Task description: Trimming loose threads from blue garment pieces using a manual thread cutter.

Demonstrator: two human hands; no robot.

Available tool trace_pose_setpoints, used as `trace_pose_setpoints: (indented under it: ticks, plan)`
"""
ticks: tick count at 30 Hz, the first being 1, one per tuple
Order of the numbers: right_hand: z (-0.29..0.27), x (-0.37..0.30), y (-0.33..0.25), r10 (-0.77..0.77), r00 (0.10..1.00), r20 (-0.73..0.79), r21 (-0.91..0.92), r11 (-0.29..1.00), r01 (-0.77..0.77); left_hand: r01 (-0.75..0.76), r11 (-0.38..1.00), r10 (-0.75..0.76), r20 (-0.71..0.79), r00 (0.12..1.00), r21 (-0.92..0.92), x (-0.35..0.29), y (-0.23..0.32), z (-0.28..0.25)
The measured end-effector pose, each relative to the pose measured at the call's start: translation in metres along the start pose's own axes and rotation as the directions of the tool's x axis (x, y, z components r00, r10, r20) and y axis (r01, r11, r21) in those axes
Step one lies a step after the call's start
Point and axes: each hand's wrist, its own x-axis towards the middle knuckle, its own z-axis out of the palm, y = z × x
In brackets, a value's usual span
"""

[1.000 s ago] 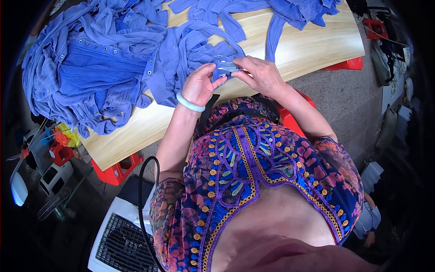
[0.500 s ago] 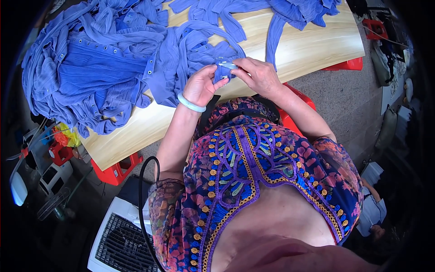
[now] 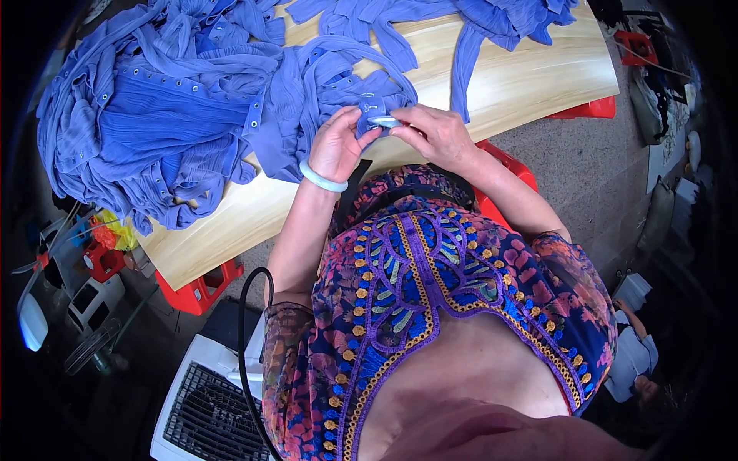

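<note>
Between the thumb and fingers of my left hand (image 3: 338, 144) is the edge of a blue garment (image 3: 372, 107), with small metal fittings showing on it. A small pale-blue tool (image 3: 384, 121) with a pointed end, its kind too small to make out, is pinched in my right hand (image 3: 440, 138). Its tip lies against the garment edge, close to my left thumb. Both hands meet just above the near edge of the table. My fingers partly hide the tool and the cloth beneath it.
A heap of blue ribbed garments (image 3: 169, 115) with metal eyelets covers the left of the wooden table (image 3: 523, 81); more lie along its far side. Red stools (image 3: 201, 288) stand under the table. A black cable (image 3: 243, 346) hangs beside my left arm, near a white grilled machine (image 3: 211, 407).
The pale-blue tool has moved slightly down along the garment edge, toward me. Metal fittings now show above the tool. Both hands keep their hold.
</note>
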Motion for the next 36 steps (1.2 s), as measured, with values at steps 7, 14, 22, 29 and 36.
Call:
trace_pose_setpoints:
  ticks: [7,14,22,29,36]
  plan:
    - [-0.005,0.003,0.01,0.077,0.996,-0.044,-0.008,0.997,-0.077,-0.023,0.999,0.022,0.035,0.999,0.034,-0.002,0.001,-0.005]
    - [-0.007,0.003,0.012,0.03,0.999,-0.017,-0.001,1.0,-0.03,-0.034,0.997,0.023,0.16,0.987,0.069,-0.001,0.0,-0.012]
    - [-0.009,0.005,0.01,0.029,0.997,0.071,-0.02,0.999,-0.027,-0.036,0.996,0.019,0.202,0.979,0.081,0.0,0.0,-0.015]
    - [-0.01,0.006,0.007,0.0,0.996,0.088,-0.056,0.998,0.005,0.002,0.996,-0.017,0.171,0.985,0.092,-0.001,0.001,-0.01]
    - [-0.01,0.006,0.004,0.0,0.995,0.095,-0.052,0.999,0.005,0.041,0.996,-0.055,0.19,0.98,0.075,-0.002,0.002,-0.011]
